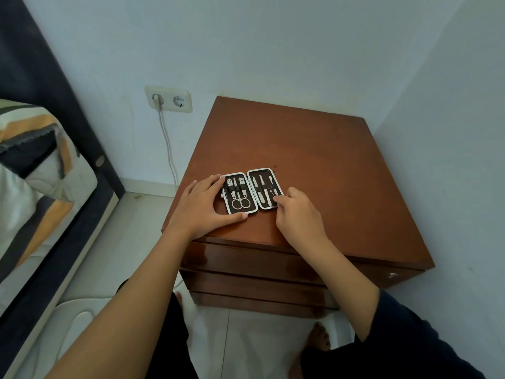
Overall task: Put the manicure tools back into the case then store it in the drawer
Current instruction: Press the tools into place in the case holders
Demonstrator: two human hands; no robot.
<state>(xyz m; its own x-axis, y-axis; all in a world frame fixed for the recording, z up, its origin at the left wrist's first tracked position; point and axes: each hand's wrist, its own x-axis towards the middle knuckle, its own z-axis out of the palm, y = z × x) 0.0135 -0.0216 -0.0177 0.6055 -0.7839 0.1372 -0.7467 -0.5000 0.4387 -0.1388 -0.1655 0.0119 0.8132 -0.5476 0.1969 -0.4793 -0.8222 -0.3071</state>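
A small manicure case [252, 190] with a white rim and dark lining lies open flat near the front left of the brown nightstand top [314, 160]. Scissors [240, 202] and clippers sit under the strap in its left half. Several slim metal tools [263, 191] sit in the right half. My left hand [203, 206] wraps the left half's edge, thumb at the front, fingers at the back. My right hand [297, 212] rests at the right half's front corner, fingertips touching a tool there. The drawers [259, 266] below are closed.
A bed with a striped pillow [32, 149] and dark frame stands to the left. A wall socket [168, 99] with a white cable hangs behind the nightstand. A wall stands close on the right. My bare feet [319, 337] are on the tiled floor.
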